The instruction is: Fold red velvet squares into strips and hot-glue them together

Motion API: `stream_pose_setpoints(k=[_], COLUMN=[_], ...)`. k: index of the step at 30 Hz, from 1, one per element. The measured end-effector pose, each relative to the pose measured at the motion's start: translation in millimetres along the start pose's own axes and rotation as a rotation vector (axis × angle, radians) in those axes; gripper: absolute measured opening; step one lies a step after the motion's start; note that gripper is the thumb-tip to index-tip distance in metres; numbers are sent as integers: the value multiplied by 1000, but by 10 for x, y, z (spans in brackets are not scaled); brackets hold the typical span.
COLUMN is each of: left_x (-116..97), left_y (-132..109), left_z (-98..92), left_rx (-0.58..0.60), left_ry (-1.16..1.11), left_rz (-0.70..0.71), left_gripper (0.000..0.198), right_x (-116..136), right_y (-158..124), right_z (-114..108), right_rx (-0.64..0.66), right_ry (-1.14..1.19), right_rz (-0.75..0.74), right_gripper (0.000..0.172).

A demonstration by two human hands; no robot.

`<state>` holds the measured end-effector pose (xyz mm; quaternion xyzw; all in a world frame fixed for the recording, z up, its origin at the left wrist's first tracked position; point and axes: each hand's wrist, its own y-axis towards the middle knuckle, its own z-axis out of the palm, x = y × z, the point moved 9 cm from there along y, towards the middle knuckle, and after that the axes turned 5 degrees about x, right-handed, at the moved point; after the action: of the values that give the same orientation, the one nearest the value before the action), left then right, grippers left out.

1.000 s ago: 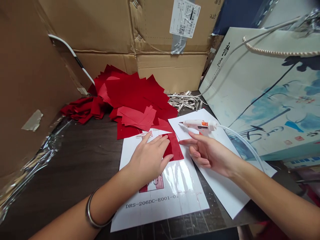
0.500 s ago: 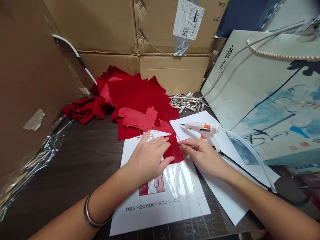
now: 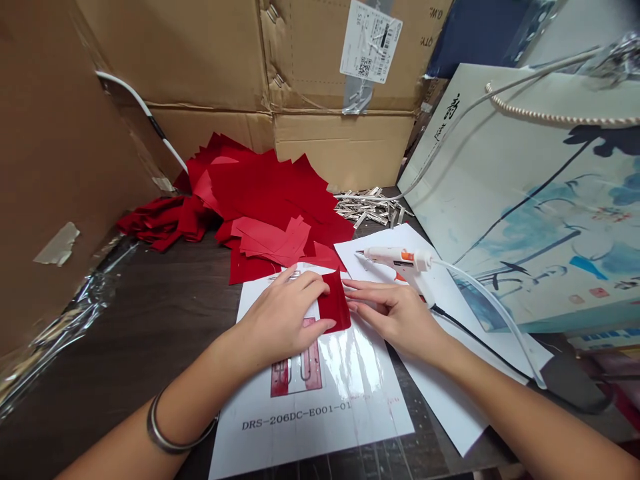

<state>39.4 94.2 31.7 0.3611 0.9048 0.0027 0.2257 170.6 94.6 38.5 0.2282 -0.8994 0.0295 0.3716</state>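
The left hand [image 3: 280, 319] hides the upper part of the drawing on the printed sheet [image 3: 370, 427] and one edge of the red cloth piece [image 3: 334, 305]. The sheet runs off the bottom of the frame, the painted paper bag [image 3: 530, 200] runs off the right edge, and the small print on the carton label [image 3: 370, 50] at top center is too small to read.

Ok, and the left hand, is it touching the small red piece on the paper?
Touching. The head view shows the left hand with its thumb lying over the edge of the small red piece, no gap between them.
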Motion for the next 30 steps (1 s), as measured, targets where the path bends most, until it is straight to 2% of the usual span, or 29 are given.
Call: stream_pose_setpoints(k=[6, 16, 24, 30], left_x=[-13, -7, 35, 79], left_y=[-1, 1, -58, -29], left_z=[-12, -74, -147, -123], left_rx=[1, -42, -52, -13], left_ry=[-12, -5, 31, 17], left_rz=[16, 47, 6, -32], left_gripper=[22, 26, 27, 26], right_x=[97, 145, 156, 151], right_y=[23, 37, 42, 61], right_z=[19, 69, 99, 131], right_rx=[15, 61, 94, 106], right_ry=[-14, -48, -74, -124], right_rz=[-67, -113, -114, -117], right_gripper=[32, 32, 32, 34])
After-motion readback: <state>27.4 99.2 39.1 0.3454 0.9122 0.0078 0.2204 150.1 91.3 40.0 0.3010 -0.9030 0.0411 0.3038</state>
